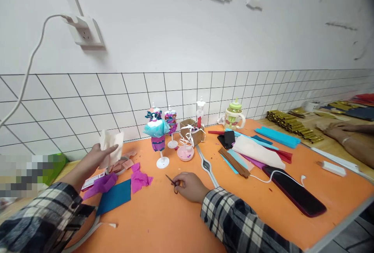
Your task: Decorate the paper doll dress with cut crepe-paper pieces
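Note:
My left hand is raised at the left, its thumb and fingers closed on a cream sheet of thin paper. Small scissors are in my right hand, which rests low over the orange tabletop with the blades pointing away to the left. Between and beyond my hands stands a miniature dress form wearing pale blue ruffles over purple. Near my left hand lie magenta crinkled paper scraps, a purple scrap and a dark blue paper sheet.
Behind are two more dressed forms, a bare white form, a cardboard box and a pink dish. At right lie folded papers, a black phone-like slab and a bottle. Another person's hands rest far right.

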A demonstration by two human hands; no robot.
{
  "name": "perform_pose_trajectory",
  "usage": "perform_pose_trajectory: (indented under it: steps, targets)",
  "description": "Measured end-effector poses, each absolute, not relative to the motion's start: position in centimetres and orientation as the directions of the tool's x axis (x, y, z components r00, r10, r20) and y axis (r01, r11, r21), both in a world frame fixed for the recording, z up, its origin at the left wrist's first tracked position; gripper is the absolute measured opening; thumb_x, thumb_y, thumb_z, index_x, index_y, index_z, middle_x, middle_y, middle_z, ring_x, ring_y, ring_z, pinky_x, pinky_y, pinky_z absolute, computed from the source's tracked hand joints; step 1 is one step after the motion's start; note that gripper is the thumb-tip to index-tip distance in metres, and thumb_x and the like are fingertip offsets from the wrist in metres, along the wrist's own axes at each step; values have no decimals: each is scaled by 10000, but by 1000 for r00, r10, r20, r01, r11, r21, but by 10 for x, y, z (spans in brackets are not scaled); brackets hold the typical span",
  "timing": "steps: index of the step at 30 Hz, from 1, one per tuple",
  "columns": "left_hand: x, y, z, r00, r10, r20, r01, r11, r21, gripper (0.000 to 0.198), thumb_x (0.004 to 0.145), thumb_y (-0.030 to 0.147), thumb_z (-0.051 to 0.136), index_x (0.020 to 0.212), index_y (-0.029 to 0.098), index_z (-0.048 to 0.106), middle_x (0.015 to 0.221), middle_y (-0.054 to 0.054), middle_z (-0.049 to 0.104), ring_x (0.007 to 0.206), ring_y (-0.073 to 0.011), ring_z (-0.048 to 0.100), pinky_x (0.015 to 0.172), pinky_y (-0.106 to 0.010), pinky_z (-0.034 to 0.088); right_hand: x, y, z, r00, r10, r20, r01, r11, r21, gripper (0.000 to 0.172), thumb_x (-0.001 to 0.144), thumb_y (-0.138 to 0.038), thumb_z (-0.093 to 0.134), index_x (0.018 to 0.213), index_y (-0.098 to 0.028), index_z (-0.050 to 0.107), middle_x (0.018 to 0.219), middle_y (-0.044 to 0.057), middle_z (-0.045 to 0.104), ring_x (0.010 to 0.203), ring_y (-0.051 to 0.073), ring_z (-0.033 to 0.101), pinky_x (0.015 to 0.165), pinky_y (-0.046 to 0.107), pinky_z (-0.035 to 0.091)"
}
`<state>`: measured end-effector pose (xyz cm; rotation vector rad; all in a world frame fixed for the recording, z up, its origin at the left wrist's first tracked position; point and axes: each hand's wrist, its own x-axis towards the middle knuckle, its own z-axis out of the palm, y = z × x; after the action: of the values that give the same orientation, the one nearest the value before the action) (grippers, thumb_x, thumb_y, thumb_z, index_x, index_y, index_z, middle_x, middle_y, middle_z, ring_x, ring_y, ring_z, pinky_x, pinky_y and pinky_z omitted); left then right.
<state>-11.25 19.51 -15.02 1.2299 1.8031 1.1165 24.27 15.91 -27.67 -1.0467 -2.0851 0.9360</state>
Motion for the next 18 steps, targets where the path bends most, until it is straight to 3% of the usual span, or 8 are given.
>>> perform_pose_trajectory:
  steps: [3,6,9,13,18]
  targets:
    - [-81,157,-150,-258,956,-142,274,213,938,593,724,501,709,1160,166,487,881,-94,715,708,-260,694,590,-345,552,243,157,-278,-477,856,197,354,392,-849,220,704,-120,621,888,-206,707,833,-10,671,660,104,555,651,219,403]
    - [-43,116,-153,-128,952,-279,208,301,931,480,682,509,749,965,144,620,783,-112,741,673,-282,706,595,-369,571,243,152,-281,-452,878,160,290,315,-904,181,672,-205,710,850,-187,685,779,-13,661,610,97,536,600,214,403]
    - [-14,81,-162,149,879,-452,72,447,892,403,694,502,746,818,125,675,703,-117,741,664,-280,710,616,-357,567,244,147,-281,-414,905,100,218,205,-954,190,712,-297,690,845,-171,636,738,1,650,575,95,531,554,211,403]
    - [-1,58,-183,362,801,-477,11,508,861,416,660,434,793,921,121,712,860,-125,769,808,-292,713,710,-348,549,249,143,-274,-432,902,6,120,64,-991,263,826,-416,532,964,-193,511,812,17,676,402,62,447,410,201,336]
    - [6,57,-203,517,726,-454,149,446,883,451,683,430,777,1031,153,706,969,-88,760,889,-270,691,747,-306,511,245,135,-267,-550,830,-91,93,-47,-994,351,713,-452,686,814,-193,473,626,-37,596,387,62,422,383,186,273]
